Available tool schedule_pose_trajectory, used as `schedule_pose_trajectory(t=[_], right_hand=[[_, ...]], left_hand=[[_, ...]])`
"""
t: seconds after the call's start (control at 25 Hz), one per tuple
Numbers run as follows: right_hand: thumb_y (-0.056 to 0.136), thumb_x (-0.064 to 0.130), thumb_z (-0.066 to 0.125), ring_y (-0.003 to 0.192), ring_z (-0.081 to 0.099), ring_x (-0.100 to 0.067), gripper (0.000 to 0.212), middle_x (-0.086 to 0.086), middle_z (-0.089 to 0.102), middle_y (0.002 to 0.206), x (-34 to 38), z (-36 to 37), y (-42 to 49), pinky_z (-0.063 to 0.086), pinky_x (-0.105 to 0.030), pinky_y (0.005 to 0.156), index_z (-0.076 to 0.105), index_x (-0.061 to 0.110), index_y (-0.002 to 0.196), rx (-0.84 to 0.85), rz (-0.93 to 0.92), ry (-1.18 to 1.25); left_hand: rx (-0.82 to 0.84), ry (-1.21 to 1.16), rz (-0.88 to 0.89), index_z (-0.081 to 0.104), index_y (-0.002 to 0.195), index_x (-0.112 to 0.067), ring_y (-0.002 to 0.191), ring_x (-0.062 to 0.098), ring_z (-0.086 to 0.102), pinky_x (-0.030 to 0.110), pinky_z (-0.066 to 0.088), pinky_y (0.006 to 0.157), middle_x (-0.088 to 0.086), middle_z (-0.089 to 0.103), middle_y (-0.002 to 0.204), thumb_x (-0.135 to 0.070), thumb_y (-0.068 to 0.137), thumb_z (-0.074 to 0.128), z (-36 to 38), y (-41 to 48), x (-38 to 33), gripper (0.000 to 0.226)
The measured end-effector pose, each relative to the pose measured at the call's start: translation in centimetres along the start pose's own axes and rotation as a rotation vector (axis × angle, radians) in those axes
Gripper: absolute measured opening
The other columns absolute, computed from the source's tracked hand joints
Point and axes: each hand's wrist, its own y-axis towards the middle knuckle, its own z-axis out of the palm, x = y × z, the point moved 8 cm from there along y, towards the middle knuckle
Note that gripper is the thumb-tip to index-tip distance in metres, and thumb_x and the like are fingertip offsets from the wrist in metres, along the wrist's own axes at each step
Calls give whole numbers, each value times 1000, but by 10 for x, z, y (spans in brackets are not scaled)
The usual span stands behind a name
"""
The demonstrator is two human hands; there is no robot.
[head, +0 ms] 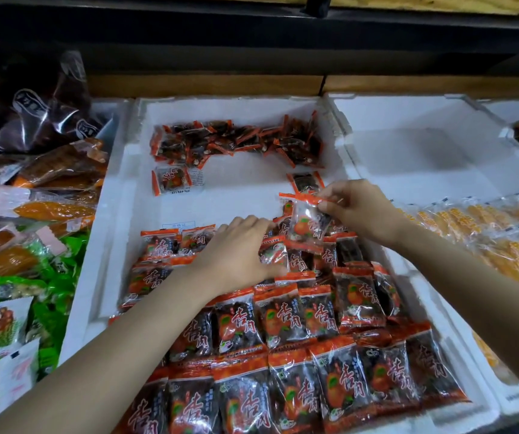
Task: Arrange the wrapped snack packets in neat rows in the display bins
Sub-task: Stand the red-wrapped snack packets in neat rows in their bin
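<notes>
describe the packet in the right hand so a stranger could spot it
Start at the middle white foam bin, lined with rows of orange-edged packets. At the rows' far right end, the right hand pinches one packet by its top edge. Only it hangs lifted; the rest lie flat.

Well beyond the left hand (239,252) and the right hand (361,208): a long brown wooden back rail (204,86), horizontal. A dark vertical seam (324,84) splits it, slightly left of the right hand's line. Above the rail: a wide black shelf ledge (251,32), in deep shadow. Farthest up: a pale plywood board (439,3), grain visible, crossed by a black bracket (317,4). Light is dim, brighter near the hands, falling off toward the back.
</notes>
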Motion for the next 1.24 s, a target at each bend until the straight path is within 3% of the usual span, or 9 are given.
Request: schedule_pose_trajectory(t=[0.12, 0.32, 0.48, 0.56, 0.76, 0.92, 1.04, 1.12, 1.24], right_hand=[[86, 11, 65, 78, 53, -8, 7, 1, 61, 85, -4, 32, 6, 35, -3, 62, 70, 8, 91, 190, -49, -109], [88, 11, 63, 73, 50, 1, 11, 2, 61, 87, 3, 40, 1, 32, 3, 64, 68, 5, 96, 301, -124, -170], [87, 13, 64, 88, 59, -13, 11, -3, 66, 96, -1, 56, -6, 42, -11, 75, 66, 9, 97, 451, -134, -168], [87, 16, 65, 89, 60, -14, 15, -2, 66, 96, -4, 53, -4, 44, -18, 77, 64, 13, 102, 442, -110, -111], [89, 14, 61, 96, 54, -13, 33, -2, 59, 107, -23, 18, 42, 38, -3, 72, 53, 10, 122, 55, 3, -18], [85, 16, 63, 117, 51, -28, 53, -14, 52, 131, -53, 42, 85, 36, -25, 95, 43, 10, 133, 241, 33, -431], [90, 18, 57, 119, 50, -32, 46, -17, 49, 131, -61, 61, 100, 37, -32, 98, 40, 9, 132, 307, -12, -596], [92, 16, 54, 116, 53, -32, 36, -17, 52, 127, -59, 58, 107, 40, -35, 96, 44, 6, 125, 261, -63, -741], [82, 22, 69, 110, 57, -31, 37, -13, 60, 118, -57, 50, 109, 42, -32, 87, 55, 6, 112, 275, -67, -818]], left_hand=[[45, 29, 6, 35, 142, -22, 132, 17, 33, 32, 25, 108, -2, 40, 145, -51, 84, 64, 8, 0, 1, 71], [-5, -42, 24, 43, 134, -23, 127, 15, 39, 31, 32, 103, -4, 47, 139, -44, 85, 67, 1, -2, 3, 58], [3, -24, 52, 40, 139, -25, 130, 14, 36, 29, 28, 105, -6, 43, 145, -44, 86, 65, 2, -3, 1, 61], [3, -31, 63, 41, 139, -26, 129, 13, 37, 30, 28, 105, -7, 43, 143, -47, 87, 62, 1, -3, 2, 60], [-75, -137, 47, 47, 133, -22, 126, 15, 42, 34, 33, 106, -3, 47, 136, -46, 95, 49, -16, 37, 20, 45], [-23, -280, -12, 42, 140, -13, 133, 19, 41, 31, 35, 106, 4, 42, 147, -39, 94, 57, 2, 115, 36, 55], [88, -300, -45, 42, 142, -9, 133, 24, 41, 36, 35, 110, 8, 43, 146, -37, 85, 70, 28, 161, 38, 69], [153, -280, -69, 52, 130, -8, 120, 24, 52, 35, 43, 101, 11, 54, 133, -33, 79, 77, 40, 179, 38, 61], [190, -381, -88, 53, 90, -16, 79, 12, 53, 25, 41, 65, 5, 57, 96, -27, 79, 78, 46, 188, 37, 29]])
